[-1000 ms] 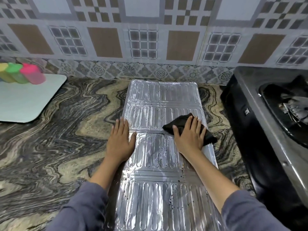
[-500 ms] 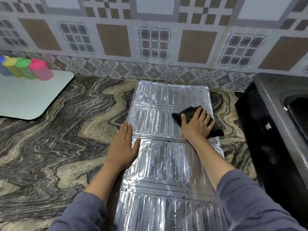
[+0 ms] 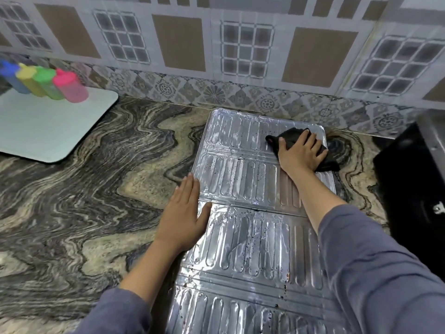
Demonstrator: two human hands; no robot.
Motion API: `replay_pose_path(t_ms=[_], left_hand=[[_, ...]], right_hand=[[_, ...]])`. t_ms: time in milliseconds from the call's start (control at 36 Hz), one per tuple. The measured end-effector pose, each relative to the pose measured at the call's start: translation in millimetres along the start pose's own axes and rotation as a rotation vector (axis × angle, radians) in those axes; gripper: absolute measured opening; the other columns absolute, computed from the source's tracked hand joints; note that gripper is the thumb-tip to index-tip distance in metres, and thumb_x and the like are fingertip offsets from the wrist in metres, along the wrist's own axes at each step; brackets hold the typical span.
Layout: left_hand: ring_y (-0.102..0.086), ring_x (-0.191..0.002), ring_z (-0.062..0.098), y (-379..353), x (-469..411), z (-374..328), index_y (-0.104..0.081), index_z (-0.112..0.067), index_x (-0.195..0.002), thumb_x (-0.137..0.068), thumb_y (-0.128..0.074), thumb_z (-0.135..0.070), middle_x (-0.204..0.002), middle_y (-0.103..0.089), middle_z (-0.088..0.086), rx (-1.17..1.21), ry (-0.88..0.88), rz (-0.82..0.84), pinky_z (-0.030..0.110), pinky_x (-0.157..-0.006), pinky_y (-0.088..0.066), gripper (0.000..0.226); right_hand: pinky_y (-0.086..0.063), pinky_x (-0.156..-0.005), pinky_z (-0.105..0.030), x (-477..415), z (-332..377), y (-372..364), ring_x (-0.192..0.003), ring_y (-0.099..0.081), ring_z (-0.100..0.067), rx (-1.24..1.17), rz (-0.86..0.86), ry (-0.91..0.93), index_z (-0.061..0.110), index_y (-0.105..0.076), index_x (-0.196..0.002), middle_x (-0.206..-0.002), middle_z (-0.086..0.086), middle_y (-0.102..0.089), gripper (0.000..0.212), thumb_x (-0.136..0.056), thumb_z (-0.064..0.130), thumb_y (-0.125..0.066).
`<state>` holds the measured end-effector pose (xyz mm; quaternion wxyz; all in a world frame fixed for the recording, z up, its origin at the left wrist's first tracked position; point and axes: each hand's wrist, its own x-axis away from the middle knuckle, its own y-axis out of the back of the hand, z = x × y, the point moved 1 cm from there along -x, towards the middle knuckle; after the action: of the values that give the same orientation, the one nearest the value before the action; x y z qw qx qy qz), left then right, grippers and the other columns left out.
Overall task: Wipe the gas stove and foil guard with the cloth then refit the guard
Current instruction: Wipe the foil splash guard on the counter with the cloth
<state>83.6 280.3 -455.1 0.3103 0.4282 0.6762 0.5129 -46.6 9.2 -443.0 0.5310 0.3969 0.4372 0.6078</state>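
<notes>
1. Silver foil guard (image 3: 252, 249) lies flat on the marbled countertop (image 3: 72, 201). Its long axis runs from the person straight away to the tiled wall (image 3: 240, 56).
2. The right hand (image 3: 301, 155), fingers straight and spread, presses the black cloth (image 3: 328, 162) onto the guard's far right corner, on the panel nearest the wall.
3. The left hand (image 3: 185, 213) lies flat on the guard's left edge, about midway along, with its thumb on the foil. It holds nothing and seems to steady the sheet.
4. Dark specks (image 3: 285, 287) dot the panels nearer the person, so the next strokes likely need to come back toward the body along that long axis.
5. The black gas stove (image 3: 409, 189) stands to the right of the guard, apart from it and on the right hand's side. The guard is not yet refitted.
</notes>
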Motion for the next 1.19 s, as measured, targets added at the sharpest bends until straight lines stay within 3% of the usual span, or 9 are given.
replay_pose_path(t_ms=[694,1000,1194], left_hand=[[0.022,-0.141,0.011,11,4,-9,0.016,-0.019,-0.144,-0.093,-0.008,-0.053,-0.153,0.023,0.001,0.005,0.032,0.056,0.025,-0.113,0.016,0.067],[0.025,-0.141,0.010,9,3,-6,0.018,-0.021,-0.144,-0.095,-0.011,-0.054,-0.153,0.026,-0.002,0.021,0.044,0.047,0.027,-0.117,0.011,0.066],[0.024,-0.141,0.010,7,3,-6,0.017,-0.020,-0.145,-0.095,-0.010,-0.054,-0.153,0.026,-0.001,0.015,0.049,0.048,0.027,-0.116,0.012,0.067]], right_hand=[[0.001,-0.114,-0.052,-18,66,-19,-0.144,-0.003,-0.034,-0.006,0.031,0.022,0.003,-0.006,-0.147,-0.156,-0.017,-0.007,0.075,-0.094,0.052,-0.029],[0.002,-0.114,-0.053,8,136,-40,-0.144,0.001,-0.034,0.035,0.148,0.259,0.004,0.000,-0.147,-0.157,-0.017,-0.001,0.078,-0.094,0.054,-0.027],[0.000,-0.115,-0.052,21,157,-47,-0.145,-0.001,-0.029,0.073,0.203,0.576,0.010,-0.003,-0.148,-0.158,-0.010,-0.003,0.075,-0.093,0.057,-0.025]])
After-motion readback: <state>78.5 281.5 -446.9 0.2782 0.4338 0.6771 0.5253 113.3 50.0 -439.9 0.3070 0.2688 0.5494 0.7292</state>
